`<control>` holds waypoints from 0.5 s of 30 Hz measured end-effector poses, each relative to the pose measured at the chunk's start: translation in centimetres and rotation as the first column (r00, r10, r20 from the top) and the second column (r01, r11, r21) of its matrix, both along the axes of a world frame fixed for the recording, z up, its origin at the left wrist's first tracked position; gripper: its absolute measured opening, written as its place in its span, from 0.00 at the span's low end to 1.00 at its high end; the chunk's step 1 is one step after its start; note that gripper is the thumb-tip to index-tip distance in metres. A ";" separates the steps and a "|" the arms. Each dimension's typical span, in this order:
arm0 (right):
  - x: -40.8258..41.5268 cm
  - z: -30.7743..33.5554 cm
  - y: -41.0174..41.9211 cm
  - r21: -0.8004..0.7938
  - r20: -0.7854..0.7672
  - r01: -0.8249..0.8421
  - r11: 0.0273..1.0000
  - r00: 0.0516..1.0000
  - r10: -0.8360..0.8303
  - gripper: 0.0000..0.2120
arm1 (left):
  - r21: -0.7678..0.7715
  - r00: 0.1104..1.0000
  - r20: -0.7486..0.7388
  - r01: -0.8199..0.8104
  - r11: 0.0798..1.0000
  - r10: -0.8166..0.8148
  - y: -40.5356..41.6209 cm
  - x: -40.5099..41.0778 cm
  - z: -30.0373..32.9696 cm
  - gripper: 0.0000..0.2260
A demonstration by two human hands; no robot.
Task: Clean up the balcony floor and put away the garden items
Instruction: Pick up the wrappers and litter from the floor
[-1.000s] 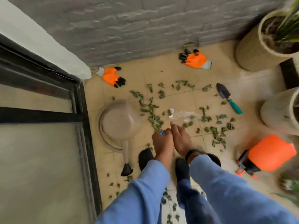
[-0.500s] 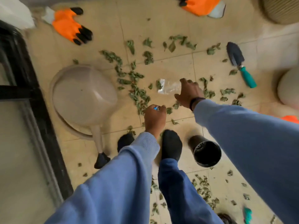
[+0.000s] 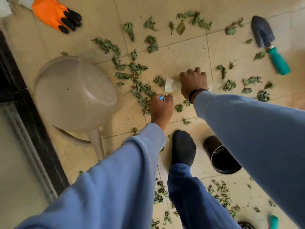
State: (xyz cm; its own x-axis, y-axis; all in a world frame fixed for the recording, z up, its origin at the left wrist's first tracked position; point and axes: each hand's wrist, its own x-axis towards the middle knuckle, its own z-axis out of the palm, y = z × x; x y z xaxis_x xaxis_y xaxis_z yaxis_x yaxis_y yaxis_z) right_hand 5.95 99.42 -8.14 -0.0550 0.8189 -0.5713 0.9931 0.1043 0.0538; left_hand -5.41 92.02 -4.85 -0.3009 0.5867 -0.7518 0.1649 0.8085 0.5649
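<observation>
Dry green leaves (image 3: 140, 86) lie scattered over the beige floor tiles. My right hand (image 3: 193, 83) reaches down over the floor and its curled fingers grip a clear plastic wrapper (image 3: 170, 85) that sticks out on its left side. My left hand (image 3: 161, 108) hovers just behind it as a fist that holds a small blue item (image 3: 162, 97). An orange glove with black fingertips (image 3: 56, 14) lies at the upper left. A trowel with a dark blade and a teal handle (image 3: 270, 45) lies at the upper right.
A beige watering can (image 3: 74, 95) lies on its side at the left beside a black door frame (image 3: 33, 128). A black pot (image 3: 221, 156) lies tipped near my socked foot (image 3: 183, 147). More leaves (image 3: 219, 192) cover the tiles close to me. A teal handle (image 3: 273, 221) shows at the bottom right.
My view has dropped closer to the floor. My right hand has reached forward from beside the left and closed on the clear wrapper. My left hand keeps its fist on the blue item.
</observation>
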 end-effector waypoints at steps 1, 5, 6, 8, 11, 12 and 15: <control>-0.2 0.3 -0.1 -0.001 -0.029 0.022 1.000 0.999 -0.022 0.12 | 0.020 1.000 -0.010 -0.023 1.000 0.023 0.3 -0.2 0.1 0.17; -0.6 3.8 0.2 0.029 -0.201 0.184 0.983 0.964 -0.174 0.14 | 0.074 0.995 -0.068 -0.071 0.995 0.076 2.0 -0.2 1.5 0.15; -0.8 5.0 0.2 0.066 -0.236 0.212 0.975 0.953 -0.192 0.15 | 0.097 0.992 -0.082 -0.087 0.991 0.095 2.3 -0.3 1.8 0.14; -1.2 7.3 0.3 0.171 -0.297 0.243 0.955 0.937 -0.185 0.19 | 0.138 0.985 -0.098 -0.130 0.982 0.144 2.9 -0.4 2.4 0.11; -2.1 9.6 0.5 0.327 -0.405 0.306 0.894 0.900 -0.160 0.25 | 0.185 0.976 -0.108 -0.166 0.969 0.188 3.1 -0.5 3.3 0.11; -2.3 10.2 0.6 0.401 -0.455 0.344 0.849 0.879 -0.141 0.25 | 0.201 0.977 -0.107 -0.162 0.966 0.186 3.1 -0.5 3.5 0.11; -2.8 10.5 0.6 0.491 -0.557 0.427 0.759 0.824 -0.103 0.24 | 0.247 0.981 -0.108 -0.129 0.961 0.159 2.8 -0.6 4.2 0.13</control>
State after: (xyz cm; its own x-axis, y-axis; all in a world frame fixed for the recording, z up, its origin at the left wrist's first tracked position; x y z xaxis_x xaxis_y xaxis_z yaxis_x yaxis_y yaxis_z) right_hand 3.14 100.01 2.34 0.0917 0.9945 0.0504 0.8829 -0.0578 -0.4659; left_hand -5.96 94.82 -0.63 -0.4784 0.6872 -0.5467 0.1388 0.6740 0.7256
